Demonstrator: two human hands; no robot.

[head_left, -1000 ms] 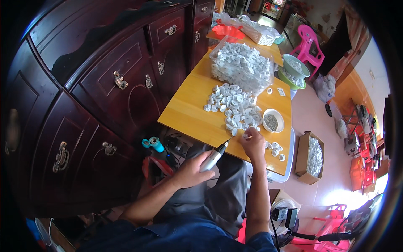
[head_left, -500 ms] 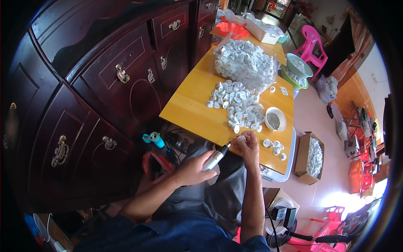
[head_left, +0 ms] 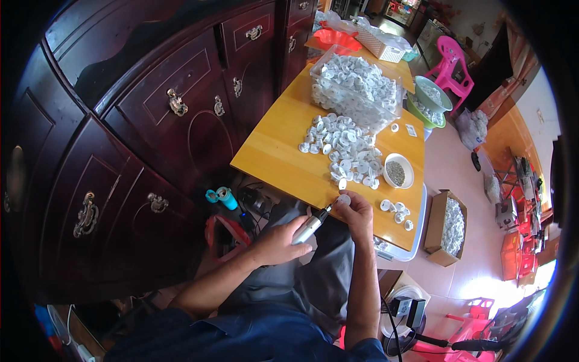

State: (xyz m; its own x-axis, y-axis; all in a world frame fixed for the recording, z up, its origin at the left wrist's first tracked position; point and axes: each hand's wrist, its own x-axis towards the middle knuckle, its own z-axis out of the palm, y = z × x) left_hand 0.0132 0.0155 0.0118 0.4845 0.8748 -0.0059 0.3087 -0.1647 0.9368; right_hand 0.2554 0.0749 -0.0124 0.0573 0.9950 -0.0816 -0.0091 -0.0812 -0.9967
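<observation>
left hand fingers clamped on slim silver pen-shaped tool | right hand fingers pinch small white round cap at tool tip | yellow wooden table just beyond fingers

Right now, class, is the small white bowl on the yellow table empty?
No: the small white bowl on the yellow table holds a heap of tiny grey pieces, beside the loose pile of white caps.

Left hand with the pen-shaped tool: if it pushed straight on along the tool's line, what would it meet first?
The left hand aims the pen-shaped tool up and right; its tip would first meet the small white round piece pinched in the right hand, probably touching already, though depth is unclear.
</observation>
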